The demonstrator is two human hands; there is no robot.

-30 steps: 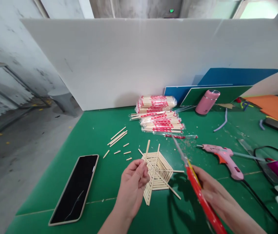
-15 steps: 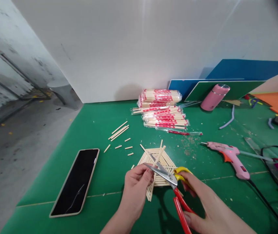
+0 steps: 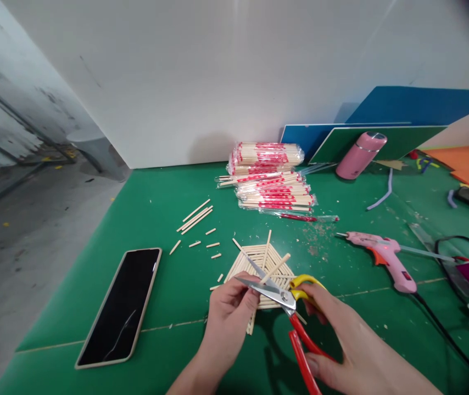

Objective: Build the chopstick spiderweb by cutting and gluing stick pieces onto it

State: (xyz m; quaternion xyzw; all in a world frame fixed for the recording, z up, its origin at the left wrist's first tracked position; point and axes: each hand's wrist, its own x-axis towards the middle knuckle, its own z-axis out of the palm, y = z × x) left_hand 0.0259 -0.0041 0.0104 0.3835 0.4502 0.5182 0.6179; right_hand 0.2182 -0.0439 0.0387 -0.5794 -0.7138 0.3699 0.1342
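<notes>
Scissors [image 3: 273,293] with red and yellow handles are gripped in my right hand [image 3: 337,334], their blades parted. Between the blades lies a thin wooden stick [image 3: 278,267], which my left hand [image 3: 230,312] pinches between thumb and fingers. Its lower end is hidden by my hand. Beneath and behind the blades sits a polygon-shaped piece built of sticks [image 3: 282,269] laid side by side, partly covered by my hands. Short cut pieces of stick [image 3: 213,244] and several longer sticks [image 3: 196,218] lie on the green tabletop to the upper left.
A phone [image 3: 121,307] lies at the left. Wrapped chopstick packs [image 3: 271,175] are stacked at the back. A pink glue gun [image 3: 385,255] with its cord rests at the right, and a pink bottle [image 3: 360,156] stands behind it, before a green board [image 3: 399,141].
The pinched stick has tilted, its upper end swinging to the right between the blades. Both hands keep nearly the same place; the whole view has shifted slightly.
</notes>
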